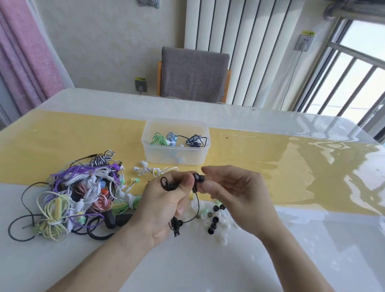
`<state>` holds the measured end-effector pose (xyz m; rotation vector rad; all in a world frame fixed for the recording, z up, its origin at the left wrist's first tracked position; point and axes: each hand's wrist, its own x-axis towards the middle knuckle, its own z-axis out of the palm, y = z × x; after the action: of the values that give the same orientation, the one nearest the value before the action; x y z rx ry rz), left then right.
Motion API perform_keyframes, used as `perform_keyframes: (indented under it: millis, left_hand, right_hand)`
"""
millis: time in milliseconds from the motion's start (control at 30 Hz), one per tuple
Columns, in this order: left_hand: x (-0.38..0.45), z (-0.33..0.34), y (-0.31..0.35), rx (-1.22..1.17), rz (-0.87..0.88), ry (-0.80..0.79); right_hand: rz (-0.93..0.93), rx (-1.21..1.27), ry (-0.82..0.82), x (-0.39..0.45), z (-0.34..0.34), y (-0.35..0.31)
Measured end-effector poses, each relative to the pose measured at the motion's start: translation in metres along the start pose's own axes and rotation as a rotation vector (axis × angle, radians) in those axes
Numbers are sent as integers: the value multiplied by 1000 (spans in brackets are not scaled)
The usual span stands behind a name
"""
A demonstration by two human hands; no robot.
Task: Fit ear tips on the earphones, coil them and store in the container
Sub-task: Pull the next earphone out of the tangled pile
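Glossy white table with yellow strip; on it clear container, tangled earphone pile, small white earphones, scattered ear tips.

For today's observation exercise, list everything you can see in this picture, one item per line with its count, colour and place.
Container: one, clear, on yellow strip; holds green, blue, dark coiled earphones.
Earphone pile: many, mixed colours, table left.
White earphones: one set, before container.
Ear tips: many, black and white, under the hands.
Black earphones: one set, held.
Table: one, white.
Chair: one, grey, far side.
Left hand: grips the cable.
Right hand: pinches the earbud.
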<state>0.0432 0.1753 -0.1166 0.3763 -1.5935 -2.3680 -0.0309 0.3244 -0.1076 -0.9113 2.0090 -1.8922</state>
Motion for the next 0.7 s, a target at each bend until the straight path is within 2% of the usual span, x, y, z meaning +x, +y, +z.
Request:
perform_keyframes:
  millis: [233,467,700]
  left_hand:
    - [-2,2,-1,49,62,-32]
    - [-1,-2,-2,245,248,-5]
    - [-1,-1,-1,118,24,-9]
  right_hand:
    - [-17,-46,8,0,-4,-1]
    - [58,123,8,2,-3,0]
    - [-21,-42,35,0,3,4]
